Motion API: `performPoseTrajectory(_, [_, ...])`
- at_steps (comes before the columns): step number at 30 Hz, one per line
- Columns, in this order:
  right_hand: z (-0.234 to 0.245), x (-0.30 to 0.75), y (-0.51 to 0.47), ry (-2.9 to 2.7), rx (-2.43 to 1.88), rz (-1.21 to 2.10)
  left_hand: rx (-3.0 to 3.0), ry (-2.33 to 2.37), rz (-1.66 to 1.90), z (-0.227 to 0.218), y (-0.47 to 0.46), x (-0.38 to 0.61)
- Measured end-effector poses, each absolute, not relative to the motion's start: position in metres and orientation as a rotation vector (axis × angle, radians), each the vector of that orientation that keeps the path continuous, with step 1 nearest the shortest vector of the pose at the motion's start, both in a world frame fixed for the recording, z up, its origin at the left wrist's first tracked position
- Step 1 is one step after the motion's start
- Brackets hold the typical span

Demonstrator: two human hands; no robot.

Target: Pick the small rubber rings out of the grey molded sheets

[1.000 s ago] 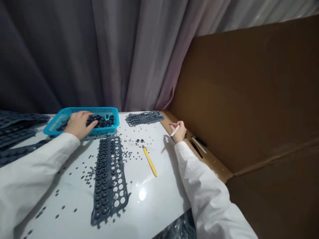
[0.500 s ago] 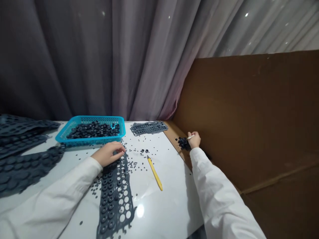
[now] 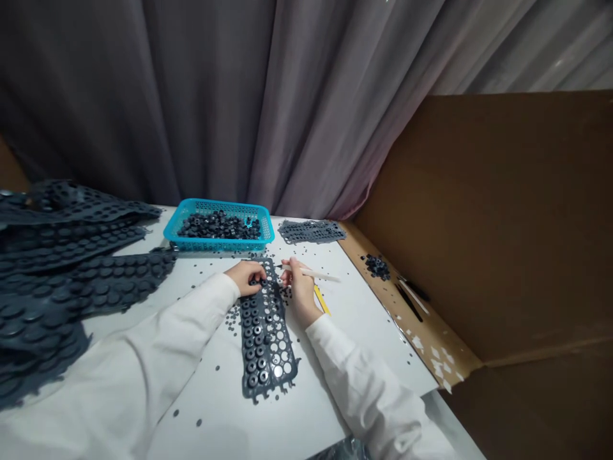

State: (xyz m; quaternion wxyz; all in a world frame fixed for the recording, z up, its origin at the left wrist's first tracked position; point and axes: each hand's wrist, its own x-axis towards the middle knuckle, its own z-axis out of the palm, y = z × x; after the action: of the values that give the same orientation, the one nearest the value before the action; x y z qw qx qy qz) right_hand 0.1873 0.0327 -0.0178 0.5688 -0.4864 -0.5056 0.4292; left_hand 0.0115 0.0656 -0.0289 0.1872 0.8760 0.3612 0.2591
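Two hands (image 3: 246, 276) (image 3: 301, 291), white pen (image 3: 320, 275) at holed sheet (image 3: 265, 332), yellow tool (image 3: 322, 300) partly hidden

white tabletop (image 3: 373, 329): open strip between the right sleeve (image 3: 364, 383) and the cardboard flap (image 3: 426, 329)
holed sheet (image 3: 268, 338): near end reachable from above; left hand (image 3: 245, 276) and right hand (image 3: 301, 291) crowd its far end
white pen-like tool (image 3: 323, 275): juts right from the right hand
blue basket (image 3: 215, 245): rim stands in the way at the far side
dark sheets (image 3: 96, 275): heaped, block the left
cardboard wall (image 3: 502, 223): tall barrier at right
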Motion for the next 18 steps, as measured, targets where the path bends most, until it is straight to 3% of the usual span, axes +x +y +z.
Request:
performPoseTrajectory(10, [-0.038, 0.185, 0.030, -1.504, -1.243, 0.858, 2.574, 1.128, 0.622, -0.040, 0.063, 0.017])
performPoseTrajectory(18, [-0.040, 0.183, 0.033, -1.644, -1.246, 0.750, 2.701, 1.305, 0.388, -0.024, 0.049, 0.035])
